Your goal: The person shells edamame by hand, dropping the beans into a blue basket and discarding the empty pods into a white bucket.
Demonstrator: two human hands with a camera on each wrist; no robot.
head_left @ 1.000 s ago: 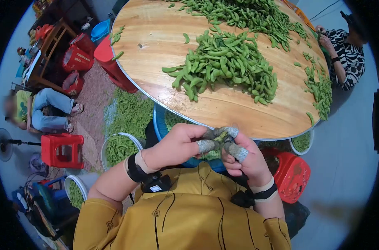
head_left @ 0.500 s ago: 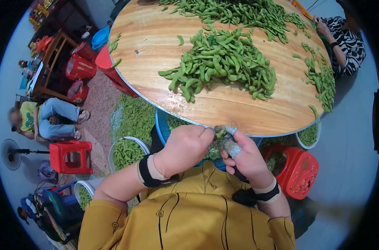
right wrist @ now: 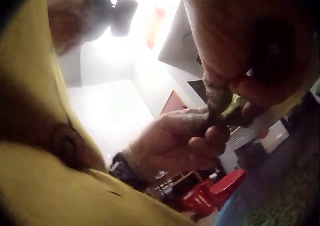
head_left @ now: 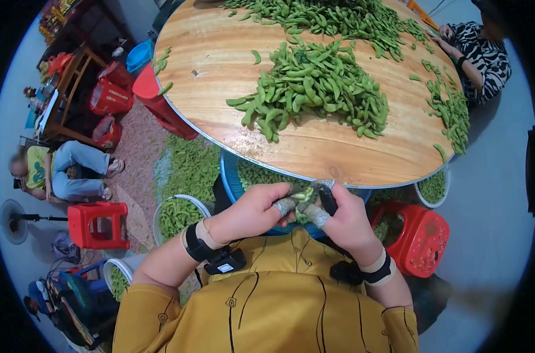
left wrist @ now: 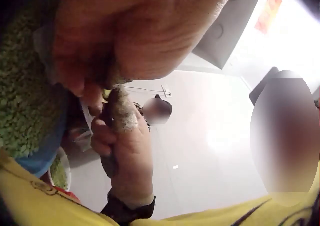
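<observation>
Desk (head_left: 211,97) on the far side. My left hand (head_left: 248,212) turned back; right hand (head_left: 347,216) helps it pinch a pod (head_left: 304,195), likely split for shelling.

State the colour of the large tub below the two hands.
The tub is blue; the head view shows it best.

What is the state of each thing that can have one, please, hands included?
Left hand: pinching the green pod
Right hand: pinching it too
Green pod: between both hands' fingers; split or whole unclear
Pod pile: heaped on table
Blue tub: holding shelled beans
White bucket: holding pods
Fan: running or not, cannot tell
</observation>
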